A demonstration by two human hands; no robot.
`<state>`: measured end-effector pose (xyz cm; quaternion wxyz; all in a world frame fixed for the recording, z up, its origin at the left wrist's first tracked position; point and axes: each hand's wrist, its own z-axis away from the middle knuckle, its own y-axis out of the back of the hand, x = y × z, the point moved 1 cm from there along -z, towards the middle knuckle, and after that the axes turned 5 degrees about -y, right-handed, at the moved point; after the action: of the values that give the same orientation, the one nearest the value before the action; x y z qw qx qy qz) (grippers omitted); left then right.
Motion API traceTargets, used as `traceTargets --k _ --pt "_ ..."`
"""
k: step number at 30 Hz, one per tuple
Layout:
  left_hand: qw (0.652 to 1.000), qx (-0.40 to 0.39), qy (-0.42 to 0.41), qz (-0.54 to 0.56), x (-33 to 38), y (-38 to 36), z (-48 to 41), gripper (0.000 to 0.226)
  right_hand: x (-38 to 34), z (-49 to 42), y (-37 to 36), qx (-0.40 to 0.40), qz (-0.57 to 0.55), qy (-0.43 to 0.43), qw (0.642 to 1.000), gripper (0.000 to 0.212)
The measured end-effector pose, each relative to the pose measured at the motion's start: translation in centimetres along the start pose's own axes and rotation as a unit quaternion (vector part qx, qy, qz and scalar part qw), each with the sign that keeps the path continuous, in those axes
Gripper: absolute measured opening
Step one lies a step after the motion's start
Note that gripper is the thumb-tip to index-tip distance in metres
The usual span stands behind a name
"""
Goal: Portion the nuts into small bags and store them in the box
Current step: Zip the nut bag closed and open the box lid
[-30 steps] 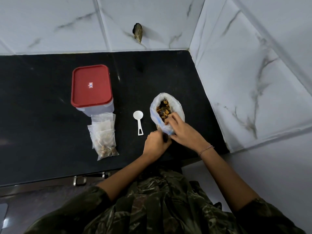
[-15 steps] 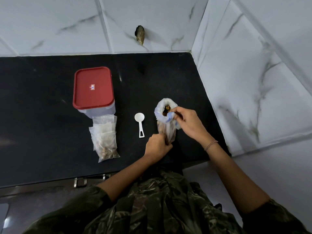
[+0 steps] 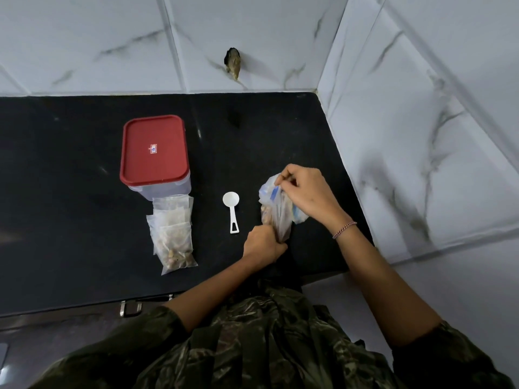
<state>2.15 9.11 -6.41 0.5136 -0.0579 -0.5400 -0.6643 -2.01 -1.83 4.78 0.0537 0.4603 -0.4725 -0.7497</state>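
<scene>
Showing a red-lidded clear box [image 3: 154, 153] at ten o'clock on the glossy black counter [image 3: 70, 192], crinkly small bags [image 3: 172, 234] at eight, a white plastic scoop [image 3: 232, 211] centred; gripping the crumpled nut bag [image 3: 276, 211] at three o'clock low with the left hand [image 3: 264, 245], pinching its mouth with the right hand [image 3: 306, 192].

Two hands hold one bag [image 3: 276, 217] near the right end of the counter [image 3: 84, 220].
The left hand [image 3: 264, 245] is curled tight by the front edge and grips the low end of the bag. The right hand [image 3: 306, 192] is farther back, fingers bent, pinching the bag's top. Both bare arms reach forward, and the right wrist wears a thin bracelet [image 3: 345, 229].
</scene>
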Motion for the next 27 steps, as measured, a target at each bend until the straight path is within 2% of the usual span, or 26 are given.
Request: traceTargets --k 5,9,11,13,15,17,18,21,23,27 --pt "0.999 -0.038 0.018 0.025 -0.1 0.2 -0.5 0.02 0.8 -0.4 -0.9 -0.093 -0.171 -0.145 0.97 0.02" --pt "0.964 -0.195 0.097 0.152 0.2 2.8 -0.5 0.02 1.0 -0.3 1.0 -0.233 -0.165 -0.105 0.953 0.023" --pt "0.953 -0.245 0.093 0.154 0.3 5.0 -0.4 0.015 1.7 -0.4 2.8 -0.28 -0.176 -0.091 0.939 0.02" --pt "0.958 -0.228 0.087 0.153 0.3 7.9 -0.7 0.011 3.0 -1.0 4.0 -0.254 -0.198 -0.114 0.94 0.024" --pt "0.97 -0.174 0.08 0.151 0.4 10.7 -1.7 0.017 4.9 -2.2 4.0 -0.159 -0.192 -0.161 0.955 0.029" --pt "0.977 -0.135 0.07 0.15 0.7 12.4 -2.7 0.02 6.9 -3.1 2.7 -0.086 -0.133 -0.224 0.962 0.035" --pt "0.978 -0.127 0.07 0.151 0.9 12.6 -3.1 0.021 7.6 -3.3 1.8 -0.084 -0.129 -0.259 0.954 0.038" --pt "0.976 -0.086 0.082 0.184 1.2 12.0 -3.9 0.018 8.6 -3.1 -0.8 -0.14 -0.219 -0.342 0.903 0.046" --pt "0.972 -0.085 0.101 0.197 1.4 11.6 -3.9 0.017 8.8 -3.0 -1.6 -0.141 -0.252 -0.351 0.891 0.046" --pt "0.933 -0.061 0.154 0.318 1.0 11.4 -4.0 0.021 9.3 -3.6 -2.1 -0.106 -0.326 -0.342 0.875 0.029"
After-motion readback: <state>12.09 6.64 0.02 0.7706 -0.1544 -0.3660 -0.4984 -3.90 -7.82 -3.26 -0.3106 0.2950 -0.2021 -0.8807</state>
